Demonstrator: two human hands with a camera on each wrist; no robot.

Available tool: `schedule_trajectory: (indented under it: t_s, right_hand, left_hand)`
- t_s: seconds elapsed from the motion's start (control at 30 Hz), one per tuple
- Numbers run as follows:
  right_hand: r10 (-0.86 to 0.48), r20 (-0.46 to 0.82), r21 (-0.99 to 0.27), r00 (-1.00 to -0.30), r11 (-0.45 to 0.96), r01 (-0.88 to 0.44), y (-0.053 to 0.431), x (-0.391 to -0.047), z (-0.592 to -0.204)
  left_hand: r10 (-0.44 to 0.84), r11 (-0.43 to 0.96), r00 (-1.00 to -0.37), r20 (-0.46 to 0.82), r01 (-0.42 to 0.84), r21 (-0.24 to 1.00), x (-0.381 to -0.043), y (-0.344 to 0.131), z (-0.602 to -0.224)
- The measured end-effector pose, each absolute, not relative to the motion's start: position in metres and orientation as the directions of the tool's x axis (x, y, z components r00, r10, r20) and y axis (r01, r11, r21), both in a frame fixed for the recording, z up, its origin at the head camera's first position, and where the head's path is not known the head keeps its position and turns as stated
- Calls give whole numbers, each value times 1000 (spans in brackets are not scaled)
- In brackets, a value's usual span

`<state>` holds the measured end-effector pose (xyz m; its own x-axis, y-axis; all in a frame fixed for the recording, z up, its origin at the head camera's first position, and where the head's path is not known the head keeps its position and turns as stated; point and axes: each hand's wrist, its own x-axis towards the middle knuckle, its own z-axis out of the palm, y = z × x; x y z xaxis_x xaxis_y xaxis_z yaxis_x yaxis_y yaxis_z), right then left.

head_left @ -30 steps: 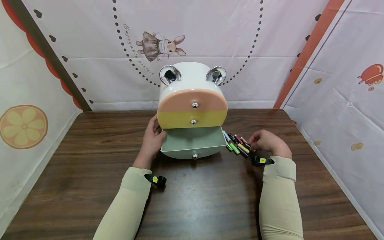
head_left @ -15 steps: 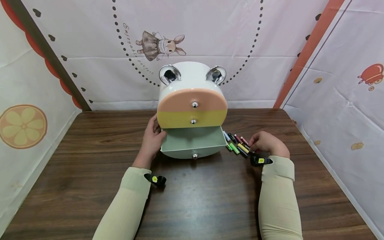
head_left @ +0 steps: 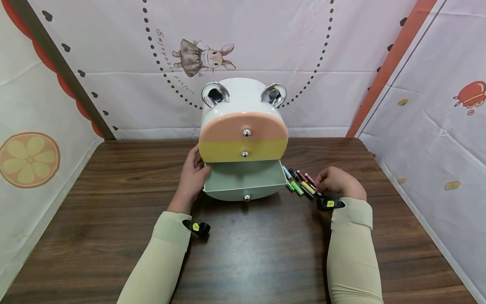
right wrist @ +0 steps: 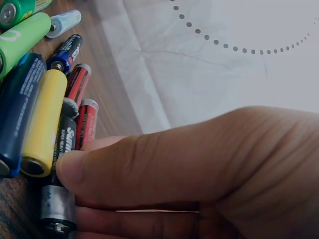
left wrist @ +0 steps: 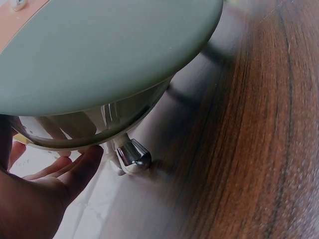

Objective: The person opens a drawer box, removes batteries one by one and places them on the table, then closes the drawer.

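A white drawer cabinet point(head_left: 244, 90) with round silver ears stands near the back of the table. Its lowest drawer, the green drawer point(head_left: 247, 175), is pulled out and shows no contents. My left hand point(head_left: 191, 179) rests against the cabinet's left side, thumb by the drawer's edge; fingertips touch the cabinet in the left wrist view. To the right of the drawer lie several batteries of mixed colours, among them a yellow battery point(right wrist: 44, 122) and a light green battery point(head_left: 297, 188). My right hand point(head_left: 338, 181) pinches a black battery with a silver end point(right wrist: 59, 201) at the group's near right end.
The orange drawer front point(head_left: 243, 122) and yellow drawer front point(head_left: 224, 152) are closed, each with a silver knob. A brown wooden table point(head_left: 243, 253) bears everything. Printed cloth point(head_left: 114, 97) hangs behind and along both sides.
My right hand has shifted slightly left over the batteries since the earliest frame, then held still. The left hand, cabinet and drawer look unmoved.
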<state>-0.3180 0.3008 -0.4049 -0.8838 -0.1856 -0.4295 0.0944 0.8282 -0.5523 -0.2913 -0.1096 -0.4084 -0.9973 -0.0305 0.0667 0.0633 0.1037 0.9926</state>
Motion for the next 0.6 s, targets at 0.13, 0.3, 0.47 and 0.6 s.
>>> schedule_trajectory:
  t_s: [0.13,0.3,0.47,0.6]
  right_hand:
    - [-187,-411,-535,-892,842,70,300,-317,-401]
    - [-188,-378,-510,-906,860,34,296,-316,-395]
    - [-194,-346,-493,-918,870,2,287,-311,-380]
    - [-236,-318,-493,-918,868,-52,276,-304,-366]
  left_hand:
    - [-39,76,-997,64,61,995,-292,-110,-410]
    - [-72,32,-997,34,32,999,-295,-112,-416]
    - [-99,38,-995,9,5,999,-301,-115,-425]
    - [-105,47,-994,30,25,999,-304,-115,-429]
